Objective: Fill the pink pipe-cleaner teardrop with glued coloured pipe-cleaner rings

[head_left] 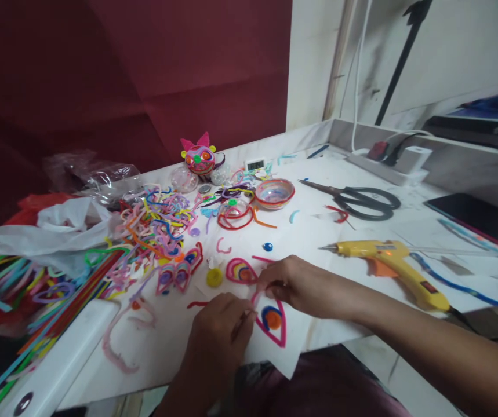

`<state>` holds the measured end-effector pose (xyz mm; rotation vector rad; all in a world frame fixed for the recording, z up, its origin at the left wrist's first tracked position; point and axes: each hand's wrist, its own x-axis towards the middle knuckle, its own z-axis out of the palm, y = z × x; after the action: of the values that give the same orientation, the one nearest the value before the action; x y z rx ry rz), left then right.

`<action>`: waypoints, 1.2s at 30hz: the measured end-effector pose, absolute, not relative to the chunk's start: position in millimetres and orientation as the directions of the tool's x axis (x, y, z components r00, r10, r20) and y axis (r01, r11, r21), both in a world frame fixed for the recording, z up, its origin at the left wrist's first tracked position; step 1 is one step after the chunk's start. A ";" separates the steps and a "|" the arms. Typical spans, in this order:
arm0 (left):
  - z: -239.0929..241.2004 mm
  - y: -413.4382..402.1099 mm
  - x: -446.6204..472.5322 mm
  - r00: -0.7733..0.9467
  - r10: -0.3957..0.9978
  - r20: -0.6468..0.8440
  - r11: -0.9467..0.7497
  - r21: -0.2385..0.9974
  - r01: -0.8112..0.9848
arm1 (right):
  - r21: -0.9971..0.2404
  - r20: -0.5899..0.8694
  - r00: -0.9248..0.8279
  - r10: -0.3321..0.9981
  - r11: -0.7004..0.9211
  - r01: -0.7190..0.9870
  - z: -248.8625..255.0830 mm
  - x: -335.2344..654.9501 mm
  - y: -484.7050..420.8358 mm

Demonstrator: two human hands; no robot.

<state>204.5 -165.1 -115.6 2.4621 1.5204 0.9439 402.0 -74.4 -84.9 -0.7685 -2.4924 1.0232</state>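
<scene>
A leaf-shaped outline of pink pipe cleaner lies on a piece of white paper at the table's front edge. Inside it sits a coiled orange disc with a dark blue curl round its left side. My right hand pinches the pink pipe cleaner at the upper end of the outline. On its left edge, my left hand is closed, thumb and finger together against the pink strand; the exact grip is partly hidden. Just beyond my hands lies a similar pink-edged piece, beside a yellow coil.
A yellow glue gun and dark-handled scissors lie right. Cut pipe cleaners are heaped left, near a white plastic bag. At the back stand a decorated pink figure, a red-rimmed bowl and a power strip.
</scene>
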 end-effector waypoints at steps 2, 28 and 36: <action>-119.8 -166.3 204.7 0.325 0.840 0.434 -0.494 0.365 0.789 | -0.729 0.089 -0.768 0.634 0.567 0.383 -91.6 402.8 -75.0; -115.5 -176.6 221.5 0.287 0.767 0.573 -0.489 0.234 0.840 | -0.785 0.072 -0.742 0.666 0.497 0.369 -81.1 416.0 -97.3; -106.5 -181.0 227.7 0.394 0.684 0.614 -0.517 0.026 0.856 | -0.803 0.075 -0.683 0.726 0.450 0.390 -72.7 418.3 -116.1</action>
<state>227.7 -181.0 -106.5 2.8580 1.6303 1.0046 418.3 -116.1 -72.7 -0.9403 -2.2946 1.1143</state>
